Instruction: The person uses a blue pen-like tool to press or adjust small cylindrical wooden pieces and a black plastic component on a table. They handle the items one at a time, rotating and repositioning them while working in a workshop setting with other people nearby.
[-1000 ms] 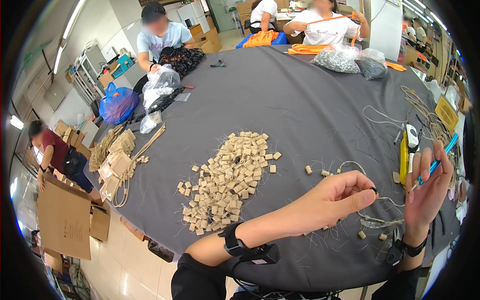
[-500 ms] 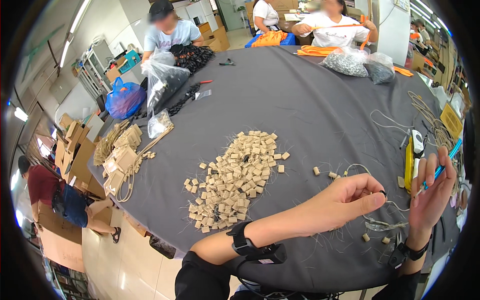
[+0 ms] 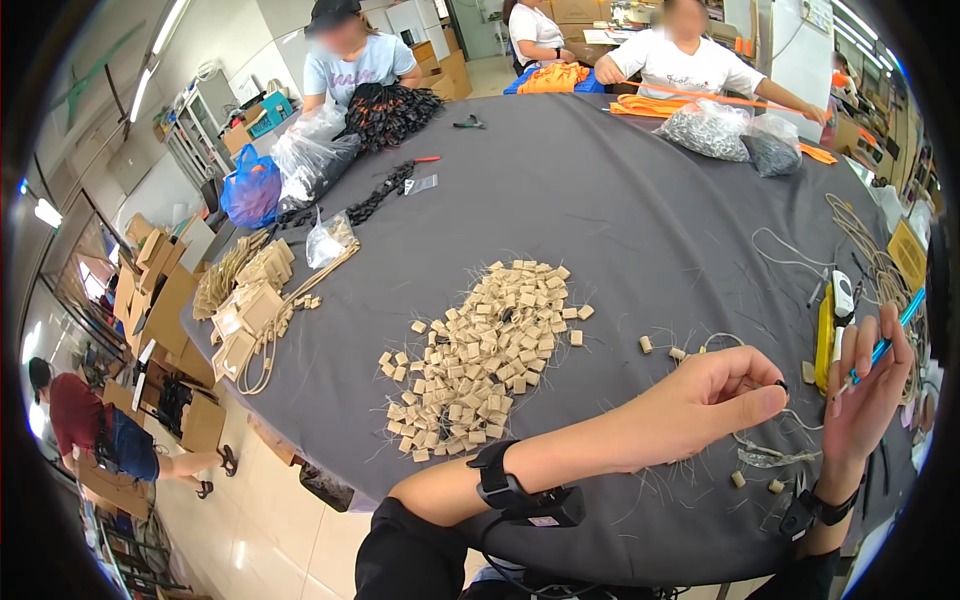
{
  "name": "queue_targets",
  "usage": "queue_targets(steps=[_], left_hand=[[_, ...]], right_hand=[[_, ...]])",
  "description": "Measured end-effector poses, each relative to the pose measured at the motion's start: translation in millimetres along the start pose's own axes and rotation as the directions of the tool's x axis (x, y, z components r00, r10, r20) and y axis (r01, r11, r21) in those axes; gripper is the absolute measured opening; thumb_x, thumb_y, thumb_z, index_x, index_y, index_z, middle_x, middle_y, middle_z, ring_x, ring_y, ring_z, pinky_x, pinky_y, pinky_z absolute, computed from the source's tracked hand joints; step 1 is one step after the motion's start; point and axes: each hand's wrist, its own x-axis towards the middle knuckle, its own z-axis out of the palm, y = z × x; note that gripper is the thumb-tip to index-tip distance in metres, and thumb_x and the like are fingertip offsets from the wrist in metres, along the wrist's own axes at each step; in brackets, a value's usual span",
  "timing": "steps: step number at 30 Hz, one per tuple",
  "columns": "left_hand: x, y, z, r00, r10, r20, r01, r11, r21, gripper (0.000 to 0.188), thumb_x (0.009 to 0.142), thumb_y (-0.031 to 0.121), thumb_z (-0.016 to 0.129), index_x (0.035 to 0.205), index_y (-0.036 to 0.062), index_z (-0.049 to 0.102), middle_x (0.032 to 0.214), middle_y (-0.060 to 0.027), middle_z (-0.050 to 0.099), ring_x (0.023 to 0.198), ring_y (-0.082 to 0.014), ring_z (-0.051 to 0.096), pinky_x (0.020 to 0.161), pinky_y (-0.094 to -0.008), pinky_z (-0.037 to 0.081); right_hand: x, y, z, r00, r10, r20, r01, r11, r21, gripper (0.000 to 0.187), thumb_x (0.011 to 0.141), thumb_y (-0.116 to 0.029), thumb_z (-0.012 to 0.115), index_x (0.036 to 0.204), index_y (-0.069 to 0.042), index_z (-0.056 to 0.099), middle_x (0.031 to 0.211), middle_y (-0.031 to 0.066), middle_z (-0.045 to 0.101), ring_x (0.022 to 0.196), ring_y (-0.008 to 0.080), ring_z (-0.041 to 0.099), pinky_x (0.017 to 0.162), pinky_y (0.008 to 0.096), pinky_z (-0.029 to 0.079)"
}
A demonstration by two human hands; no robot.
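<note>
My left hand (image 3: 720,398) reaches across to the right, thumb and fingers pinched on a small black piece (image 3: 781,384) too tiny to make out. Close beside it, my right hand (image 3: 865,385) is raised, gripping a shiny blue pen-like tool (image 3: 881,350) with a thin tip that points toward the left hand. A beige cord (image 3: 735,340) loops on the table behind the left hand. To the left of my hands lies a large heap of small beige blocks (image 3: 480,350) with thin threads sticking out. Two more such blocks (image 3: 738,479) rest below my left hand.
A yellow tool (image 3: 825,340) and coiled beige cords (image 3: 865,240) lie at the right edge. Beige tags with cords (image 3: 245,320) are at the left. Bags of small parts (image 3: 705,130) and orange straps (image 3: 660,105) lie at the back, where co-workers sit.
My hands keep nearly the same pose close together. The view has shifted slightly. A co-worker at the back right has stretched an orange strap out sideways; the person at left has moved.
</note>
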Motion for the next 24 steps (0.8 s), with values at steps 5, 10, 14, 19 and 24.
queue_targets(steps=[5,10,14,19,24], left_hand=[[-0.5,-1.2,-0.4,1.000,0.008,-0.005,-0.008,1.000,0.009,0.034,0.082,0.035,0.051,0.098,0.0053,0.046,0.079,0.0046,0.047,0.066,0.0006,0.040,0.049,-0.0142,0.031],[-0.1,-0.1,0.6,1.000,-0.008,0.004,0.008,1.000,0.010,0.035,0.082,0.036,0.051,0.098,0.0053,0.046,0.079,0.0046,0.048,0.066,0.0004,0.040,0.049,-0.0145,0.032],[-0.3,-1.2,0.1,1.000,0.015,0.006,-0.015,1.000,0.008,0.035,0.082,0.036,0.051,0.097,0.0053,0.046,0.078,0.0048,0.048,0.065,0.0007,0.039,0.049,-0.0143,0.031],[0.9,0.3,1.1,1.000,0.000,0.015,0.000,1.000,0.012,0.034,0.082,0.036,0.051,0.097,0.0051,0.045,0.077,0.0050,0.047,0.063,0.0009,0.038,0.048,-0.0141,0.030],[-1.2,-0.4,0.4,1.000,0.014,0.013,-0.015,1.000,0.024,0.034,0.082,0.036,0.050,0.097,0.0051,0.045,0.076,0.0050,0.046,0.063,0.0009,0.038,0.047,-0.0141,0.030]], right_hand=[[-0.9,1.7,0.3,1.000,-0.003,0.011,0.003,1.000,-0.019,0.024,0.088,-0.025,0.031,0.098,-0.005,0.039,0.054,-0.0009,0.030,0.039,0.0045,0.025,0.025,0.0147,0.025],[0.1,0.3,-2.0,0.998,-0.006,0.059,0.007,1.000,-0.012,0.021,0.088,-0.025,0.030,0.095,-0.006,0.038,0.054,-0.0009,0.029,0.040,0.0046,0.025,0.025,0.0147,0.025],[0.7,1.5,-2.6,0.998,0.006,0.069,-0.006,1.000,-0.004,0.021,0.088,-0.025,0.030,0.094,-0.007,0.038,0.054,-0.0009,0.029,0.040,0.0045,0.026,0.025,0.0147,0.026],[0.4,0.0,-1.9,0.998,-0.001,0.060,0.001,1.000,-0.012,0.021,0.088,-0.025,0.030,0.094,-0.007,0.038,0.053,-0.0013,0.029,0.040,0.0045,0.026,0.025,0.0149,0.026],[-0.7,1.3,0.6,0.999,0.004,0.045,-0.003,1.000,-0.012,0.023,0.088,-0.026,0.031,0.096,-0.006,0.039,0.053,-0.0015,0.030,0.040,0.0046,0.026,0.024,0.0151,0.025]])
